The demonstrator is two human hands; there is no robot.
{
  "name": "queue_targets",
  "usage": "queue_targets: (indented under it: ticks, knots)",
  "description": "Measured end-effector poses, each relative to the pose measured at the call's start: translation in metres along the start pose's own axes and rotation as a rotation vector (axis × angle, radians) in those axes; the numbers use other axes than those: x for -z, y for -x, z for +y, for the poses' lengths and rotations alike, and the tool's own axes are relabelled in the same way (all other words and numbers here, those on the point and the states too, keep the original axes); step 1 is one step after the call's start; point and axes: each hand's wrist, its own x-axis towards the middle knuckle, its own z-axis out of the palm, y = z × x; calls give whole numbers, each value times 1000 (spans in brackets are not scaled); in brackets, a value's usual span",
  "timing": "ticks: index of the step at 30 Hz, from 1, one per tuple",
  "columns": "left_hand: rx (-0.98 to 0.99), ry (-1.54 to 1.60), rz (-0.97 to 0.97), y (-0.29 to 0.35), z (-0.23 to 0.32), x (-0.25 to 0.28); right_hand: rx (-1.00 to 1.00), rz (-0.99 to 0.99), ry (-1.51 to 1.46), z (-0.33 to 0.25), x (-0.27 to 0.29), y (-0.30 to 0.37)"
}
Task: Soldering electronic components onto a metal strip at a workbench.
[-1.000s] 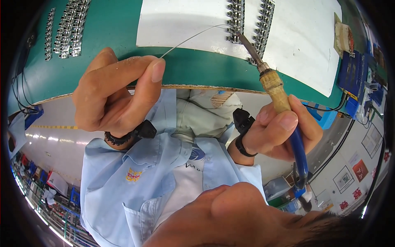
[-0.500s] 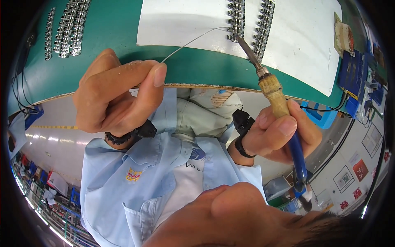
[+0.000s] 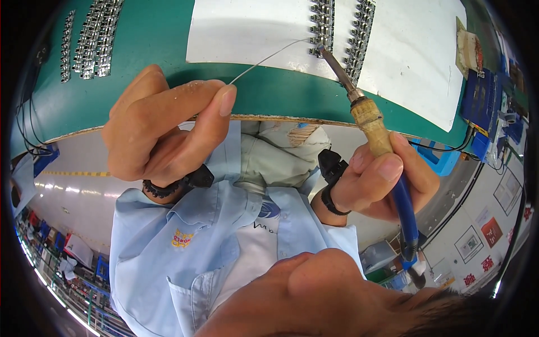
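Observation:
My left hand (image 3: 163, 126) pinches a thin solder wire (image 3: 264, 59) between thumb and forefinger. The wire arcs up and right, its far end at the lower part of a row of small metal parts (image 3: 321, 22) lying on white paper (image 3: 252, 28). In my right hand (image 3: 387, 180) is a soldering iron (image 3: 373, 126) with a worn tan grip and a blue lower handle. Its dark tip reaches the same row, close to the wire's end; whether tip and wire touch I cannot make out. A second row of metal parts (image 3: 359, 42) lies just to the right.
More strips of metal parts (image 3: 96, 39) lie at the left on the green mat (image 3: 151, 50). At the right edge are a blue box-shaped unit (image 3: 480, 101) with a cable and a worn pad (image 3: 469, 48). A light blue bin (image 3: 435, 157) is below the table edge.
My left hand has shifted slightly right, bringing the wire along. The iron's tip has moved a little up and left along the row.

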Motion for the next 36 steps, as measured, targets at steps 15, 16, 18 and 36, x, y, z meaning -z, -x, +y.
queue_targets:
  ticks: [15, 16, 18, 36]
  knots:
    - [36, 37, 14, 2, 2, 1, 184, 101, 49, 6, -1, -1]
    - [36, 38, 13, 2, 2, 1, 180, 79, 50, 6, 0, -1]
    - [45, 39, 23, 2, 2, 0, 170, 34, 48, 6, 3, -2]
    - [15, 13, 11, 1, 2, -1, 121, 14, 28, 5, 1, -2]
